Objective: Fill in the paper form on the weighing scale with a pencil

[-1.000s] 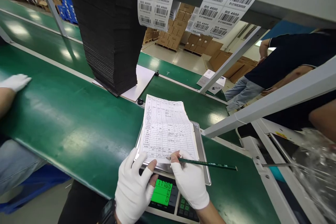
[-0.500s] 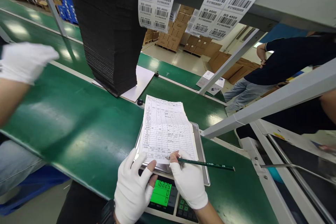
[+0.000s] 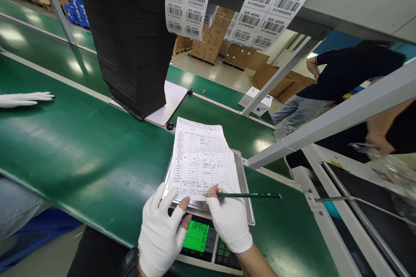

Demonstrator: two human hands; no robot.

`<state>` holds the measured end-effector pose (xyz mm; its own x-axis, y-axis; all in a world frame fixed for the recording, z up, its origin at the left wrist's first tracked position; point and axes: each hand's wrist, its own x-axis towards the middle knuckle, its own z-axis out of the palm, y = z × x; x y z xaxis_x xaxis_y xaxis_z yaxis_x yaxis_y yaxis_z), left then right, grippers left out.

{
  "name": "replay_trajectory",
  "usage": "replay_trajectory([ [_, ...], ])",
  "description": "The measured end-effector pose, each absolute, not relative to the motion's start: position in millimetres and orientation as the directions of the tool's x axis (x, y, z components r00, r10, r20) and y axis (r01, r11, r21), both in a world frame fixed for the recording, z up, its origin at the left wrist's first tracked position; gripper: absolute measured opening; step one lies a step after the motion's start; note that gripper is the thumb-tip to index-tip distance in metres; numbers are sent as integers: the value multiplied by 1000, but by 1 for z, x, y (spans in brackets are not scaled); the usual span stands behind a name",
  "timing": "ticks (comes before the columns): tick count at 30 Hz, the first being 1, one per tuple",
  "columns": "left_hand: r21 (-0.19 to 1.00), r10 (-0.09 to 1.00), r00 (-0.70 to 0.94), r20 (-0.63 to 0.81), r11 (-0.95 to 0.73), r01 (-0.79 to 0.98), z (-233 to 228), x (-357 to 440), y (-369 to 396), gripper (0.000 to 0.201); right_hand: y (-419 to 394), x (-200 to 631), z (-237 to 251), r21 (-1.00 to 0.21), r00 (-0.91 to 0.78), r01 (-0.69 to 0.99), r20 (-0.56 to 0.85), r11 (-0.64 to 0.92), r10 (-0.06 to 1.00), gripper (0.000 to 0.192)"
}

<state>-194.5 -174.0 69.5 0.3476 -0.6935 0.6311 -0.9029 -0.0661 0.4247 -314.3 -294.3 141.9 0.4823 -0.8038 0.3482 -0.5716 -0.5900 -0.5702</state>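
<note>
My gloved left hand (image 3: 162,233) pins the white printed form (image 3: 203,160) on the steel scale pan (image 3: 242,181), fingers spread flat; right hand (image 3: 229,223) pinches a green pencil (image 3: 250,195). Risk: sheet slides if that press eases.

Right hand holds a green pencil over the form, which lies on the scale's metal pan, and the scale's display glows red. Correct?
Not quite: the head view shows the scale's display glowing green, not red. The rest holds: the right hand holds the green pencil over the form on the metal pan.
</note>
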Motion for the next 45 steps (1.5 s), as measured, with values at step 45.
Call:
replay_trajectory([
  [45,444,-739,311,597,-18,-896,89,-203,-190,31,-293,-315,150,-677,504,-613,60,-406,-862,22],
])
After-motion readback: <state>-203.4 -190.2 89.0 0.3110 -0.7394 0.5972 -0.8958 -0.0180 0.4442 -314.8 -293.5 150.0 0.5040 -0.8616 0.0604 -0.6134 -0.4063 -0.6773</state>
